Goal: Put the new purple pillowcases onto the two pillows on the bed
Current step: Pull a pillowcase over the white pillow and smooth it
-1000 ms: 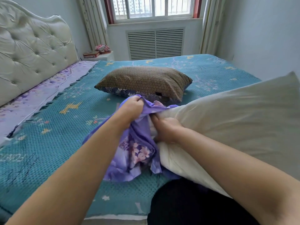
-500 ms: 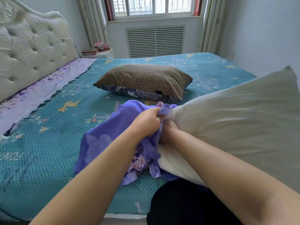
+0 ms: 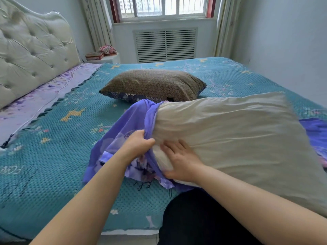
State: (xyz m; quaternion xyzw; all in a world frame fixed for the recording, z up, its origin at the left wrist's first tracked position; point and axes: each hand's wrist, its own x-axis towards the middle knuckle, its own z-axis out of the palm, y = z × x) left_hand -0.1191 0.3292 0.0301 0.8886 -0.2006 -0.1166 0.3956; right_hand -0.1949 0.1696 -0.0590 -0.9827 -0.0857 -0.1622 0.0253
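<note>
A bare cream pillow [image 3: 230, 138] lies across the bed's near right side, its left end tucked into a purple floral pillowcase [image 3: 120, 131]. My left hand [image 3: 137, 145] grips the pillowcase's open edge at that end. My right hand [image 3: 180, 160] rests on the pillow just beside the opening, fingers spread, thumb under the pillow's lower edge. A second pillow [image 3: 154, 84] in a brown patterned cover lies further back in the middle of the bed. Another purple cloth [image 3: 315, 131] shows at the right edge, mostly hidden behind the cream pillow.
The bed carries a teal textured cover [image 3: 53, 156]. A tufted cream headboard [image 3: 30, 50] stands at the left. A nightstand [image 3: 104, 58] with a book and cloth sits by the window. A wall runs along the bed's right side.
The pillowcase opening has been pulled over the pillow's left end. My right hand has let go of the pillow's corner and now lies flat on it. The pillow has dropped lower.
</note>
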